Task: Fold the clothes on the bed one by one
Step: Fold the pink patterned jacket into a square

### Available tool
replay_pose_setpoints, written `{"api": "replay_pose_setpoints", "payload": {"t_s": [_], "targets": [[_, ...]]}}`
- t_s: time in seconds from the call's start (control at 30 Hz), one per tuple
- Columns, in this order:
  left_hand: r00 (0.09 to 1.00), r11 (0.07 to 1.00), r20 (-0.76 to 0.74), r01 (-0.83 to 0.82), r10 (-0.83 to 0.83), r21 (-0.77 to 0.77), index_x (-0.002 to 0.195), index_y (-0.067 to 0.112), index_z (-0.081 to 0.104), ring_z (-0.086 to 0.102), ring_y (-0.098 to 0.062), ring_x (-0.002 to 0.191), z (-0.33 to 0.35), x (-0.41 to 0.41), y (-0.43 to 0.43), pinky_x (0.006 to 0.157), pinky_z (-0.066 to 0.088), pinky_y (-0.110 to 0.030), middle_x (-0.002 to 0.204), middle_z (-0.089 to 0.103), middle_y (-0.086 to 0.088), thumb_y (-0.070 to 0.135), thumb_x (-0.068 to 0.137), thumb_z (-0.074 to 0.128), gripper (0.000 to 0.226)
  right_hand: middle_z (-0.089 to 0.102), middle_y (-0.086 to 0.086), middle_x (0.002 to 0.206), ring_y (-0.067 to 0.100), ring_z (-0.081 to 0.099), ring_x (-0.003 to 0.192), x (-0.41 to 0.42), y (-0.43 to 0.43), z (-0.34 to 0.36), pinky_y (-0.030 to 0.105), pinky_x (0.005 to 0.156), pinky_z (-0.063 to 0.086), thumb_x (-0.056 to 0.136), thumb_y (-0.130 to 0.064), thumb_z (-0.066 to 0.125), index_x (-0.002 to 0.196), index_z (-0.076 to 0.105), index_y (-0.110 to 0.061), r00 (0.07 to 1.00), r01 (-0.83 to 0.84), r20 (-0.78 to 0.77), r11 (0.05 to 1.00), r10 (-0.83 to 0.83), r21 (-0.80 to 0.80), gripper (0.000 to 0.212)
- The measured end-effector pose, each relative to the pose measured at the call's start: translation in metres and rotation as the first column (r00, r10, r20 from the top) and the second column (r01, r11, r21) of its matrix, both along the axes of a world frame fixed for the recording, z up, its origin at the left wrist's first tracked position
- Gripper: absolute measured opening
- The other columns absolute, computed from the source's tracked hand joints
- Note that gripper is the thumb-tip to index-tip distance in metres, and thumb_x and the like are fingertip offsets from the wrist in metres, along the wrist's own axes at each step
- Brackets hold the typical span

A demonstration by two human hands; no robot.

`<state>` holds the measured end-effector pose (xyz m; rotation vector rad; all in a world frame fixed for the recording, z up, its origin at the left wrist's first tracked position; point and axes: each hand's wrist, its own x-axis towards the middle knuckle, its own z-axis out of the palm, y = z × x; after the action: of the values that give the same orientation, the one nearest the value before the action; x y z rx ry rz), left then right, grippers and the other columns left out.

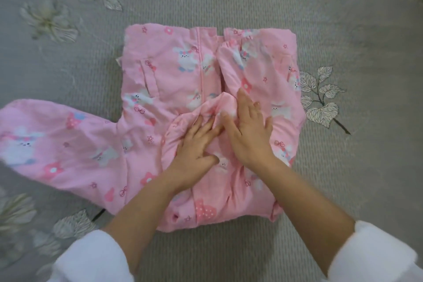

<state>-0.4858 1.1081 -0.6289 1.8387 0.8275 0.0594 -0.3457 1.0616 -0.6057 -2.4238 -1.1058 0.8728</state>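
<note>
A pink bunny-print garment (174, 71) lies on a grey ribbed bedspread (229, 2), its body folded into a rough square and directly under both hands. The left hand (196, 144) lies flat on it with fingers slightly apart. The right hand (249, 130) lies flat just beside it, fingers straight and close together and thumb stretched toward the left hand. Neither hand grips anything. Just ahead of the fingertips a bunched cuff (219, 103) humps up, touching both hands. Beyond it a zip seam (202, 59) runs away to the garment's far edge. Well out from the left fingers, one sleeve (57, 144) sprawls unfolded across the spread toward the frame's edge. Off past the right fingers, just beyond the garment's edge, is a stitched leaf sprig (320, 96). Pale flower embroidery (48, 20) lies far ahead-left. Bare bedspread rings the garment ahead, to the right and nearer the white fluffy cuffs (91, 256).
</note>
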Motion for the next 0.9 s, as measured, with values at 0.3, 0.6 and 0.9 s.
{"api": "replay_pose_setpoints", "payload": {"t_s": [0.3, 0.6, 0.9], "targets": [[0.116, 0.133, -0.068, -0.915, 0.991, 0.381, 0.135, 0.011, 0.043, 0.031, -0.030, 0.129, 0.025, -0.095, 0.014, 0.093, 0.022, -0.021, 0.141, 0.037, -0.014, 0.012, 0.080, 0.063, 0.058, -0.010, 0.020, 0.159, 0.041, -0.012, 0.145, -0.030, 0.011, -0.026, 0.066, 0.110, -0.004, 0.086, -0.073, 0.035, 0.152, -0.012, -0.029, 0.939, -0.067, 0.318, 0.980, 0.126, -0.190, 0.092], [-0.227, -0.243, -0.114, -0.958, 0.967, -0.153, 0.078, 0.019, 0.055, 0.062, -0.009, 0.070, 0.033, -0.143, 0.029, 0.063, 0.052, -0.027, 0.084, 0.063, 0.006, 0.015, 0.076, 0.070, 0.016, -0.008, 0.021, 0.158, 0.042, -0.009, 0.145, -0.030, 0.011, -0.020, 0.066, 0.110, -0.001, 0.086, -0.074, 0.032, 0.151, -0.014, -0.028, 0.925, -0.112, 0.323, 0.957, 0.200, -0.269, 0.092], [0.792, 0.574, 0.172, -0.555, 0.586, 0.602, 0.128, 0.007, 0.055, 0.041, -0.023, 0.108, 0.060, -0.079, -0.002, 0.093, 0.033, -0.032, 0.119, 0.048, -0.023, 0.029, 0.082, 0.047, 0.051, -0.002, 0.016, 0.159, 0.040, 0.000, 0.145, -0.037, -0.017, -0.015, 0.064, 0.112, 0.006, 0.087, -0.072, 0.032, 0.152, -0.010, -0.030, 0.909, -0.169, 0.325, 0.943, 0.262, -0.288, 0.088]]}}
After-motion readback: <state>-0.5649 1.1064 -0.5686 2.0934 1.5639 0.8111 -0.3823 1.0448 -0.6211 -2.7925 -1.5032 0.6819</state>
